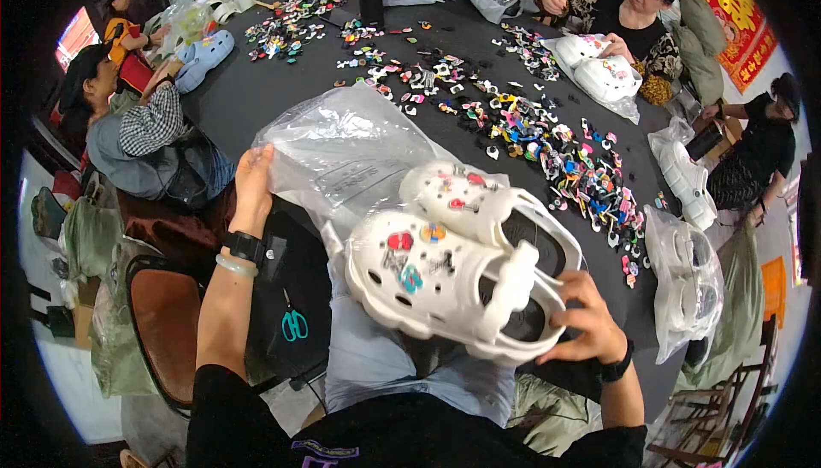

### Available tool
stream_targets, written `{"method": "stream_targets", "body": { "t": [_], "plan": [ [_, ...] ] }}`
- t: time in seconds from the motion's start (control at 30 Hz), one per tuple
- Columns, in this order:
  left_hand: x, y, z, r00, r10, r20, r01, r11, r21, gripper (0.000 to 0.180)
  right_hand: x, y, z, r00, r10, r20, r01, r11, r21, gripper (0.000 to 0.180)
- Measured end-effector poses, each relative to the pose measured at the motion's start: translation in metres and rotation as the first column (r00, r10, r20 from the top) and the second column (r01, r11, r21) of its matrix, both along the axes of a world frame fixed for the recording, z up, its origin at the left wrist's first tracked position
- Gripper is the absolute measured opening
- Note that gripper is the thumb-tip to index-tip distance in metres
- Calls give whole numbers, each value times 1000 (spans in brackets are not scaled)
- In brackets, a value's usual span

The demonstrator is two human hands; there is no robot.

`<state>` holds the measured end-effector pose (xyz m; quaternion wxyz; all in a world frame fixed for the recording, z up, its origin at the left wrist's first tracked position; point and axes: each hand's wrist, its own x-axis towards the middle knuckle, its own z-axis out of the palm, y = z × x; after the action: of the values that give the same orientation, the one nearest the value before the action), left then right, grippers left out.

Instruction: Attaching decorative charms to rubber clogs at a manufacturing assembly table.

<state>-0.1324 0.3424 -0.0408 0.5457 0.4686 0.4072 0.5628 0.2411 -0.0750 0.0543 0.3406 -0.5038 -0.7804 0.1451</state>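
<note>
My left hand pinches the edge of a clear plastic bag that spreads across the near table edge. In my right hand is the heel end of a pair of white clogs, thumb and fingers closed on it. Colourful charms sit on the toes of both clogs, which lie side by side, toes pointing left. Bag film lies behind and beside the toes; whether they are inside it I cannot tell. Teal-handled scissors rest on the black surface below my left hand.
Loose shoe charms lie in heaps across the black round table. Bagged white clogs are at the right edge. Across the table a person handles white clogs; at left another person has a blue clog.
</note>
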Motion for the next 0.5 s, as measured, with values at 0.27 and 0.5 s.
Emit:
{"method": "stream_targets", "body": {
  "t": [0.27,0.5],
  "plan": [
    [-10,4,-4,988,-80,130,91,992,-83,23,-18,-37,14,961,40,272,-51,998,36,38],
    [-44,22,-14,945,-124,302,194,957,-216,25,-12,-44,2,853,34,520,-112,987,119,28]
  ]
}}
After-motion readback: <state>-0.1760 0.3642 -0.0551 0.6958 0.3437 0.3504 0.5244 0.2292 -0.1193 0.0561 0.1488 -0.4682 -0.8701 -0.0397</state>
